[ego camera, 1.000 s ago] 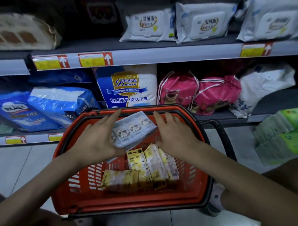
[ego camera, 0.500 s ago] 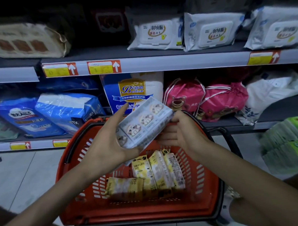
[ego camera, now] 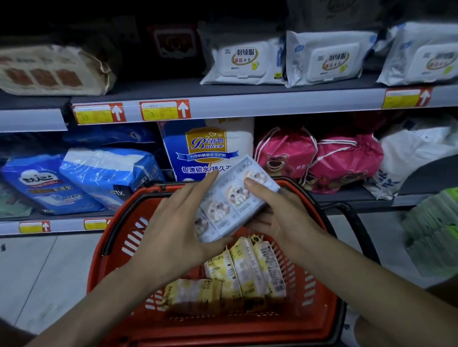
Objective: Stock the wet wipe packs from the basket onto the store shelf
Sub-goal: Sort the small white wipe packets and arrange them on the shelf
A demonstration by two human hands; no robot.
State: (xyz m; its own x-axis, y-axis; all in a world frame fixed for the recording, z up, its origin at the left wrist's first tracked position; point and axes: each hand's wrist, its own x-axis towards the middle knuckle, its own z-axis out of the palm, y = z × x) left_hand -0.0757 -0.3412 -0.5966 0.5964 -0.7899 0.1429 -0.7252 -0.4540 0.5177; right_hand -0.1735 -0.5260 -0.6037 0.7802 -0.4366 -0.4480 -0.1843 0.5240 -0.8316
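Shelves (ego camera: 278, 99) stand behind a red basket (ego camera: 215, 330). One grey pack (ego camera: 232, 197) is gripped by the left hand (ego camera: 178, 223) and right hand (ego camera: 281, 212) — above the yellow packs (ego camera: 244, 273).

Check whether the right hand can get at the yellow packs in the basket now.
Probably not yet: the right hand and left hand both hold the grey pack over the yellow packs in the basket. Nothing else blocks them.
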